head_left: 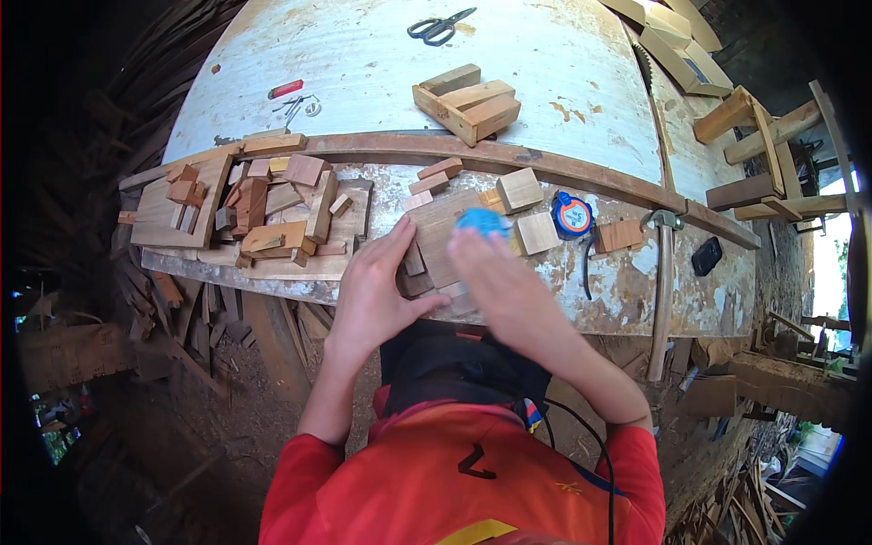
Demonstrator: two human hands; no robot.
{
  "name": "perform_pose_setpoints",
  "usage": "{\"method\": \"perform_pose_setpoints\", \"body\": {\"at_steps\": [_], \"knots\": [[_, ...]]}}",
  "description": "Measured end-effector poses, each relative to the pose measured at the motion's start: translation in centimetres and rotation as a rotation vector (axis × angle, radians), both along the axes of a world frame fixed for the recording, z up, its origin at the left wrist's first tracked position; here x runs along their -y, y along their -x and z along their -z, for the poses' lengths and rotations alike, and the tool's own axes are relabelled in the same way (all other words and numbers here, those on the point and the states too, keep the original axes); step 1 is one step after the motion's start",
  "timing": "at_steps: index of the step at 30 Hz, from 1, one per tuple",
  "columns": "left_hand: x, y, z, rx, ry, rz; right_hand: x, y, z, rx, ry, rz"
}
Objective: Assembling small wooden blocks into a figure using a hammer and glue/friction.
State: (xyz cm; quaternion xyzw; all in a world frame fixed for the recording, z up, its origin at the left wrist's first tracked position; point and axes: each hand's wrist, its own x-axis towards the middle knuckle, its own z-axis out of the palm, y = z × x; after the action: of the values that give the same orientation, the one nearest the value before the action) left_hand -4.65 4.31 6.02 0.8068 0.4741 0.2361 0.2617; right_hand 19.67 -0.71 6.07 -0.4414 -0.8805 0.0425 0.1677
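On the counter (631, 282), the board (442, 238) lies by my left grip (374, 289), thumb and fingers apart. My right grip (509, 286) covers the blue thing (481, 220) over it; I can't tell if it's clamped. I'd steady the board and press evenly.

The tabletop (563, 59) is bright, the fisheye rim black.

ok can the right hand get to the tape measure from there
Probably yes: the tape measure lies uncovered, ahead and right of the right hand; a pale block sits partly between, and the hand is on something blue.
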Motion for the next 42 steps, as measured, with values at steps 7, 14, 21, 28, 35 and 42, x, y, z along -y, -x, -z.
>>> {"method": "perform_pose_setpoints", "body": {"at_steps": [7,14,21,28,35,42], "knots": [[0.5,0.8,1.1,0.067,0.125,-0.056,-4.1,2.4,2.8,0.009,-0.032,0.105],[-0.1,1.2,2.1,0.053,0.037,-0.005,-4.8,1.8,2.8,-0.027,0.025,0.098],[0.3,2.5,2.5,0.232,0.06,-0.024,-3.2,1.8,1.4,-0.036,0.08,0.059],[1.7,2.3,7.0,0.33,-0.112,-0.071,-1.3,2.7,2.4,-0.007,0.013,-0.038],[1.8,1.4,7.9,0.299,-0.265,-0.162,-1.8,2.7,1.9,-0.051,0.071,-0.063],[1.2,0.9,7.6,0.294,-0.305,-0.174,-1.4,4.1,2.4,-0.013,0.018,0.022]]}}
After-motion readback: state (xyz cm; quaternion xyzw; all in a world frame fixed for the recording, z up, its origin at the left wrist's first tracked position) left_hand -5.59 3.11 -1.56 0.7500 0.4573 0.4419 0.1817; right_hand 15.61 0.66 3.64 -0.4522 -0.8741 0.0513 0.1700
